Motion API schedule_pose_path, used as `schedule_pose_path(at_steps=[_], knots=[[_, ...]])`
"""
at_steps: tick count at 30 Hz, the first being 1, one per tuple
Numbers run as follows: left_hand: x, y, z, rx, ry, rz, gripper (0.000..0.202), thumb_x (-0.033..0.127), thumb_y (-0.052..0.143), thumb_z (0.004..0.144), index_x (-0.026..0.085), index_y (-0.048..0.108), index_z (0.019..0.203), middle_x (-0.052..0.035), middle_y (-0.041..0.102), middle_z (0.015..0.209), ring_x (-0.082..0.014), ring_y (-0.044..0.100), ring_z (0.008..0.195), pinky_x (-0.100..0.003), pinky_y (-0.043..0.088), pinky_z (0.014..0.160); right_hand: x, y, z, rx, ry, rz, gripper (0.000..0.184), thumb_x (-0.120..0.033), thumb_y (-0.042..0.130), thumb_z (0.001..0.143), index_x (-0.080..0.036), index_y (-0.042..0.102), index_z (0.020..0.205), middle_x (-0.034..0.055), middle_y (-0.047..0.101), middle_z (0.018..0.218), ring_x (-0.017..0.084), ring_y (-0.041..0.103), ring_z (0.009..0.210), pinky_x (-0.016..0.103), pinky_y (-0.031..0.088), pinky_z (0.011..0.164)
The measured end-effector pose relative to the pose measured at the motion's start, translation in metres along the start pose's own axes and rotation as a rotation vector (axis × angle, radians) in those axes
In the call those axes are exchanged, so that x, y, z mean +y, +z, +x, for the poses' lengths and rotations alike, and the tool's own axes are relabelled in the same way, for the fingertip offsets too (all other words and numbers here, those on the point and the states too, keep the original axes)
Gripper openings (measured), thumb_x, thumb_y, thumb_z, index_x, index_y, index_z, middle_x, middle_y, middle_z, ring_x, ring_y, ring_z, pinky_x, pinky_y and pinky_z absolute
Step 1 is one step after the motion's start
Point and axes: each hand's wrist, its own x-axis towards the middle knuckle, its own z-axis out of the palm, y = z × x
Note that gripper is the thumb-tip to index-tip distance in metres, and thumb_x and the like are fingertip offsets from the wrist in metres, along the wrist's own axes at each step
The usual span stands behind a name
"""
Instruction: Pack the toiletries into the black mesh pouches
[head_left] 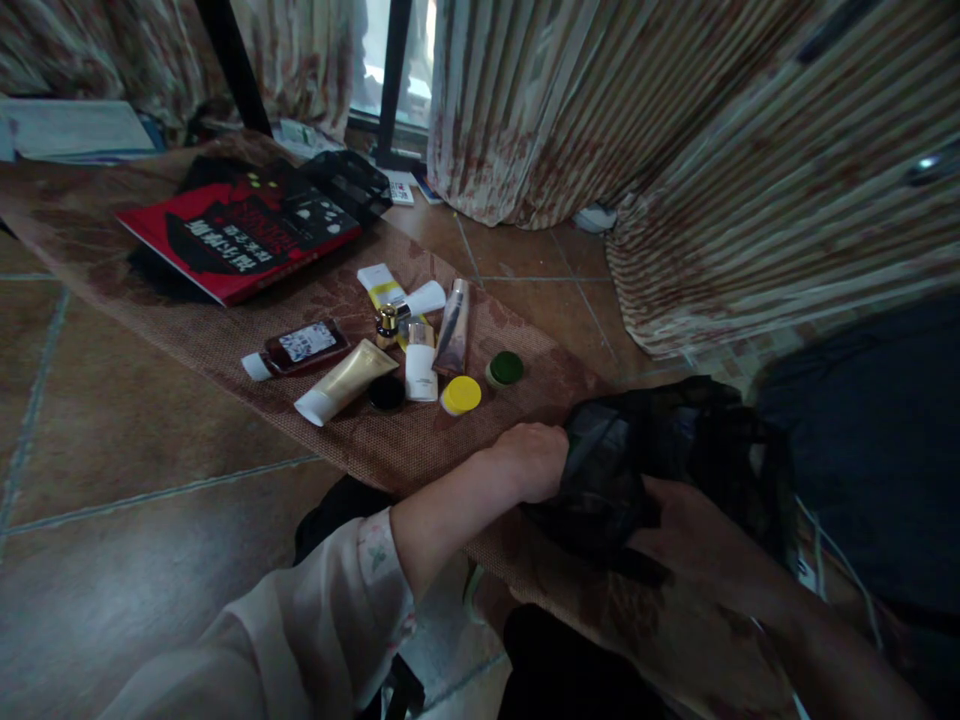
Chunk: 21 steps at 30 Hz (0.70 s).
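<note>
the black mesh bag [634, 440] sits at the right end of the cloth-covered desk [424, 445]. the right hand [686, 530] grasps its near side; the left hand [536, 460] curls against its left side, fingertips hidden, so its grip i cannot tell. the yellow-lidded jar [461, 396] and green-lidded jar [505, 369] stand nearby.

item: 1 black bag [611, 450] | look: thin, dark, partly see-through, paler patches on its left part | state: limp, creased, bunched; whether its mouth is open, cannot tell | pose: slumped, loose folds spreading rightward | place: near right part of cloth-covered table [420, 440], apart from green-lidded jar [505, 369]
</note>
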Motion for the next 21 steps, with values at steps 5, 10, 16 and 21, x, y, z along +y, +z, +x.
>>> schedule_pose_path(at_steps=[5,10,16,21], knots=[[0.000,-0.001,0.000,-0.024,0.033,0.002,0.032,0.021,0.059,0.084,0.008,0.060,0.114,-0.0175,0.072,0.107,-0.0298,0.069,0.105,-0.034,0.056,0.083,0.012,-0.003,0.003,0.259,0.139,0.039,0.034,-0.035,0.064,0.072,-0.014,0.070,0.098,0.0000,0.067,0.059,0.018,0.064,0.054,0.026,0.049,0.050],[0.000,0.000,0.000,-0.032,0.059,0.002,0.035,0.017,0.060,0.082,0.006,0.058,0.115,-0.0182,0.071,0.108,-0.0305,0.069,0.104,-0.034,0.057,0.084,0.005,-0.001,0.009,0.340,0.218,0.149,0.045,-0.042,0.061,0.074,-0.012,0.065,0.108,-0.0021,0.061,0.049,0.017,0.057,0.041,0.026,0.045,0.042],[0.000,0.001,0.000,-0.059,0.100,-0.009,0.035,0.015,0.060,0.081,0.008,0.057,0.114,-0.0195,0.070,0.111,-0.0309,0.069,0.103,-0.036,0.057,0.083,-0.006,0.001,0.009,0.168,0.051,0.207,0.039,-0.048,0.061,0.079,-0.017,0.070,0.101,0.0002,0.069,0.068,0.019,0.066,0.063,0.028,0.054,0.058],[-0.001,0.001,0.000,-0.079,0.116,-0.013,0.032,0.016,0.060,0.082,0.006,0.057,0.112,-0.0209,0.070,0.110,-0.0324,0.068,0.104,-0.038,0.057,0.083,-0.004,-0.001,0.012,0.036,-0.024,0.275,0.039,-0.051,0.063,0.081,-0.018,0.073,0.100,0.0038,0.075,0.086,0.026,0.069,0.089,0.037,0.056,0.081]])
